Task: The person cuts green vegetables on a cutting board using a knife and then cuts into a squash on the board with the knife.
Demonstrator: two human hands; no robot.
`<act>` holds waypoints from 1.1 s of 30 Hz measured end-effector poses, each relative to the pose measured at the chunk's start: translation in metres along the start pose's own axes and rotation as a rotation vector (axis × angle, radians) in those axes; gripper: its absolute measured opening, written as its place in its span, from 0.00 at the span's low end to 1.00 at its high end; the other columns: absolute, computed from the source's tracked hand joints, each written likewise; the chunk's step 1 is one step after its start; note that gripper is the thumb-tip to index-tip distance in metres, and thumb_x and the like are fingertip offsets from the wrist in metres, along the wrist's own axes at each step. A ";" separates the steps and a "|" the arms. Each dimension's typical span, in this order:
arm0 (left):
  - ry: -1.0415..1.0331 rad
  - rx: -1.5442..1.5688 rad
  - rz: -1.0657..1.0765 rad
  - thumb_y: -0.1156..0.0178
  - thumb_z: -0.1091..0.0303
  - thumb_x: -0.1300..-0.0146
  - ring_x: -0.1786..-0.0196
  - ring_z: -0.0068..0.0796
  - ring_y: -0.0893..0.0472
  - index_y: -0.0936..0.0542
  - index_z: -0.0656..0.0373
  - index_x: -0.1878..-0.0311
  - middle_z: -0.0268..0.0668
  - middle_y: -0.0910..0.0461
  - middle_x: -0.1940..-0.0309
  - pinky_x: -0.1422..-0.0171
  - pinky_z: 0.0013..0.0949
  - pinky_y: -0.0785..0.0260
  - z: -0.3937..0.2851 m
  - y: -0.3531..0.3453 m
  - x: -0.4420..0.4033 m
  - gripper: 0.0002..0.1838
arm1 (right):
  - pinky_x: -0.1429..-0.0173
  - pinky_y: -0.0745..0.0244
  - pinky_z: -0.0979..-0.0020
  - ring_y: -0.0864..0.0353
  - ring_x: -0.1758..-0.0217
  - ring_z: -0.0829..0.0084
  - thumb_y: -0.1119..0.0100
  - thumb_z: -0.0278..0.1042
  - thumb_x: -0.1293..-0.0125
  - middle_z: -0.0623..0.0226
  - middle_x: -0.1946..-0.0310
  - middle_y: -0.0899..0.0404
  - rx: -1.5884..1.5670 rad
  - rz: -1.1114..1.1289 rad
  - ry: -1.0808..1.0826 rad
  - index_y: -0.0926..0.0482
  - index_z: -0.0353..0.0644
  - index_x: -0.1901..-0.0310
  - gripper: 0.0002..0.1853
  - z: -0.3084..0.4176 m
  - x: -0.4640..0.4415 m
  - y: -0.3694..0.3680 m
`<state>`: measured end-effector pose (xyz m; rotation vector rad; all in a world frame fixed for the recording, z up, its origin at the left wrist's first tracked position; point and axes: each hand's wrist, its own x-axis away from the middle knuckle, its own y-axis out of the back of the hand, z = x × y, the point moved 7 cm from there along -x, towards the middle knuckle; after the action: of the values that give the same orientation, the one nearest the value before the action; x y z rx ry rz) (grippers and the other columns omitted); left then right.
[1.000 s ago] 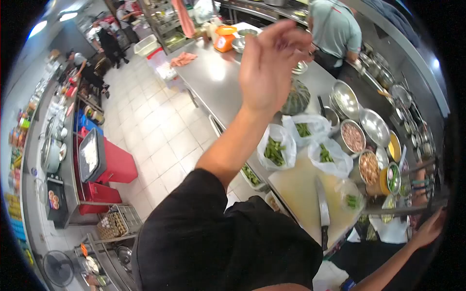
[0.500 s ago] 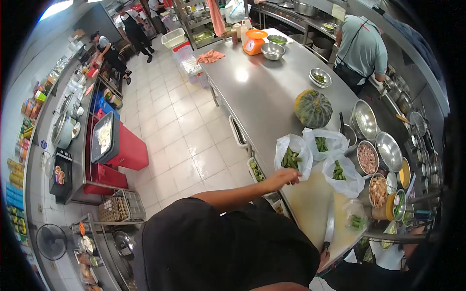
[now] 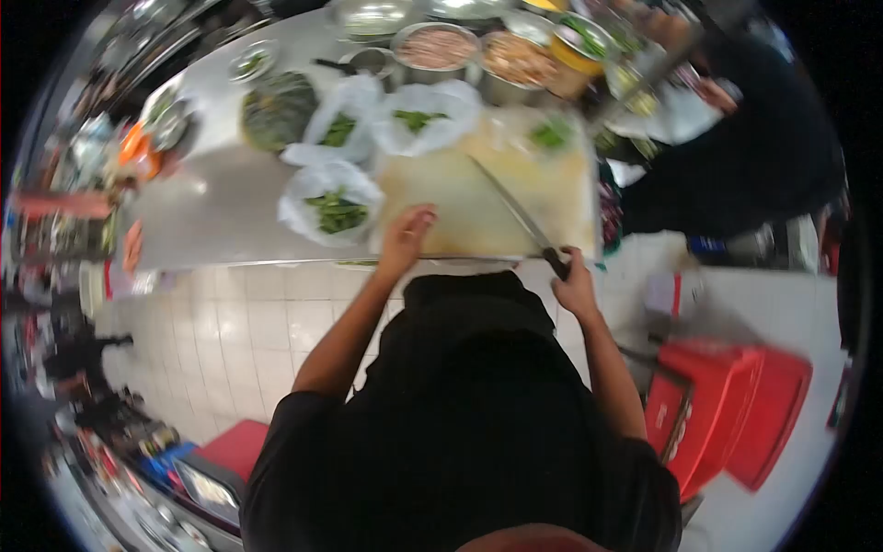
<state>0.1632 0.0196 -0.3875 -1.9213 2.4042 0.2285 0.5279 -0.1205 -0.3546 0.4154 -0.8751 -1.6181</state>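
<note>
My right hand point(image 3: 576, 283) is closed round the black handle of a kitchen knife point(image 3: 512, 205), near the front edge of the cutting board point(image 3: 451, 198). The blade points away and to the left across the board. Over the board's front left part is my left hand point(image 3: 406, 239), loosely curved, with nothing visible in it. Just left of it sits an open white plastic bag point(image 3: 299, 204) of cut green vegetables point(image 3: 337, 212). Two similar bags, a middle one point(image 3: 360, 97) and a right one point(image 3: 457, 129), stand behind. A clear bag with green pieces point(image 3: 552, 134) lies at the board's far right.
A green pumpkin point(image 3: 279, 111) sits left of the bags on the steel table point(image 3: 212, 221). Behind the board are pots of chopped pink meat point(image 3: 437, 48) and orange-brown pieces point(image 3: 520, 60). A person in dark clothes point(image 3: 736, 156) stands at right; a red bin point(image 3: 704, 405) is behind right.
My view has swung right to face the board squarely. My left hand has moved from beside the vegetable bag to over the board. The knife handle is now plainly in my right hand.
</note>
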 end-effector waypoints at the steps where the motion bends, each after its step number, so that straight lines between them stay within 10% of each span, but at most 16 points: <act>1: 0.012 -0.043 0.000 0.41 0.68 0.22 0.51 0.29 0.15 0.16 0.63 0.42 0.39 0.13 0.55 0.42 0.33 0.24 -0.022 -0.004 -0.005 0.12 | 0.55 0.23 0.59 0.16 0.63 0.57 0.38 0.23 0.44 0.55 0.68 0.19 -0.103 0.034 -0.085 0.29 0.44 0.33 0.33 -0.006 0.014 0.001; 4: 0.002 -0.096 -0.065 0.40 0.70 0.23 0.52 0.28 0.15 0.16 0.65 0.43 0.40 0.14 0.55 0.45 0.31 0.23 -0.037 -0.019 -0.022 0.12 | 0.67 0.31 0.70 0.29 0.73 0.80 0.36 0.27 0.34 0.74 0.75 0.30 -0.323 -0.028 -0.012 0.30 0.45 0.30 0.30 -0.015 0.041 0.014; 18: -0.274 -0.743 0.233 0.35 0.67 0.36 0.46 0.51 0.17 0.16 0.58 0.44 0.48 0.17 0.49 0.38 0.45 0.23 -0.049 -0.242 -0.205 0.17 | 0.68 0.32 0.68 0.30 0.73 0.77 0.35 0.30 0.32 0.69 0.77 0.27 -0.504 -0.182 -0.203 0.24 0.38 0.58 0.08 -0.139 0.068 0.092; 33: -0.123 -0.990 0.223 0.35 0.70 0.40 0.35 0.53 0.22 0.19 0.59 0.41 0.51 0.19 0.41 0.28 0.48 0.29 0.008 -0.275 -0.254 0.22 | 0.66 0.26 0.60 0.19 0.74 0.61 0.35 0.31 0.31 0.52 0.76 0.20 -0.425 -0.232 -0.228 0.26 0.35 0.57 0.10 -0.156 0.081 0.129</act>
<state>0.4872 0.2066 -0.3833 -1.7400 2.6320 1.7559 0.7029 -0.2497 -0.3469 0.0331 -0.6386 -2.0375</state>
